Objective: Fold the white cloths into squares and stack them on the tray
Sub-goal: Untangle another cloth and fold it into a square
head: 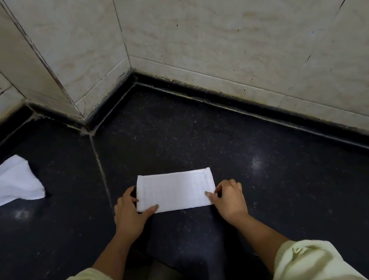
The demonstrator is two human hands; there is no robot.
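Folded cloth [175,189]: rectangle flat on the dark surface [266,175], between both hands.
Left hand [129,209]: grip pinches the cloth's left end.
Right hand [228,195]: grip pinches its right end.
Risk: layers could slip in the next fold, skewing the square.

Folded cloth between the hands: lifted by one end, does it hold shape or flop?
Probably flops: the folded cloth looks like thin, soft fabric, and the other cloth lies crumpled. Likely light, being so thin. Its layers may slip open unless the left hand and right hand pinch both ends.
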